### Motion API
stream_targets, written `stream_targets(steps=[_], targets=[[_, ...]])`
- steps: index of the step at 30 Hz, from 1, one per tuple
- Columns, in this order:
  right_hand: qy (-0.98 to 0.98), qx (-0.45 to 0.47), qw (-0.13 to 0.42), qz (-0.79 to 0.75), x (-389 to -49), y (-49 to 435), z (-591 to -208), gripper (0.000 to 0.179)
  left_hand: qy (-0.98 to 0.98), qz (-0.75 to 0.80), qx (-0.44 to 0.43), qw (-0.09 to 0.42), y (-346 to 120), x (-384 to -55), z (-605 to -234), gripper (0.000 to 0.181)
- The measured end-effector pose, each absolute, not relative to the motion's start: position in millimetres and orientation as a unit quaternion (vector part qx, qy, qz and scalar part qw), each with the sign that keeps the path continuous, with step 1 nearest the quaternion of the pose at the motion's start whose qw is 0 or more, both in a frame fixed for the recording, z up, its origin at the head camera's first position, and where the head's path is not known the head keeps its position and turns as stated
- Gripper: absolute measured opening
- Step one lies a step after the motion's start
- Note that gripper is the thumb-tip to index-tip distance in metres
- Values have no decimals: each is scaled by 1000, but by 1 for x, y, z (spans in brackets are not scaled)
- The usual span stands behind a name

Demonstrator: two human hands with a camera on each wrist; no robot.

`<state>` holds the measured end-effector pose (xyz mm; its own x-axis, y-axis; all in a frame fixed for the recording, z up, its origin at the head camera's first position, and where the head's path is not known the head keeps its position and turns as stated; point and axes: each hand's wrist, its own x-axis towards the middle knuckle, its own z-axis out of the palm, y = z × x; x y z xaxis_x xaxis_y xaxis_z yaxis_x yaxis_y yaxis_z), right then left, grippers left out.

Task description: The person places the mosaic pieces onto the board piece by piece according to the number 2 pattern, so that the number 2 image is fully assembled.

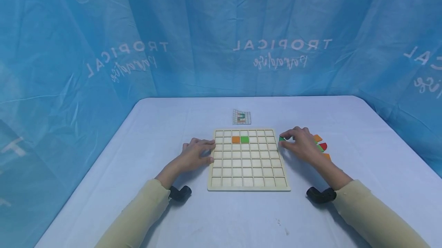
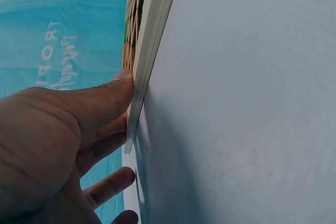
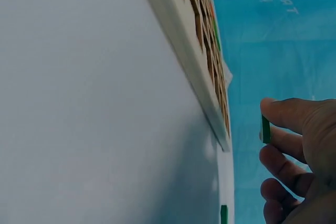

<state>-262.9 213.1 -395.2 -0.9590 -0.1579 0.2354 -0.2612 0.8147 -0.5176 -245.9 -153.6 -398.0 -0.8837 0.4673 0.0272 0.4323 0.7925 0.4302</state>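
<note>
A pale wooden grid board (image 1: 248,188) lies flat on the table. Two tiles sit side by side in its second row from the far edge, an orange square (image 1: 236,139) and a green square (image 1: 244,139). At the board's left edge my left hand (image 1: 193,156) touches the rim; in the left wrist view the thumb (image 2: 107,103) rests against the side. Just beyond the right edge, my right hand (image 1: 300,143) pinches a green tile (image 3: 265,129) between thumb and fingertips, raised off the table. The held tile's full shape is hidden.
Right of the board, partly behind the right hand, lie several loose pieces, among them an orange tile (image 1: 317,138) and a red rounded piece (image 1: 323,146). A small gridded pattern card (image 1: 241,117) lies beyond the board's far edge. A blue printed curtain (image 1: 214,18) hangs behind.
</note>
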Motion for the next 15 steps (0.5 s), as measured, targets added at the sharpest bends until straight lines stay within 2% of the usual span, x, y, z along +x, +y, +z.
stream_targets(steps=[15], targets=[[-934, 135, 84, 320, -276, 176, -385, 27, 950, 218, 220, 42, -152, -245, -398, 52]])
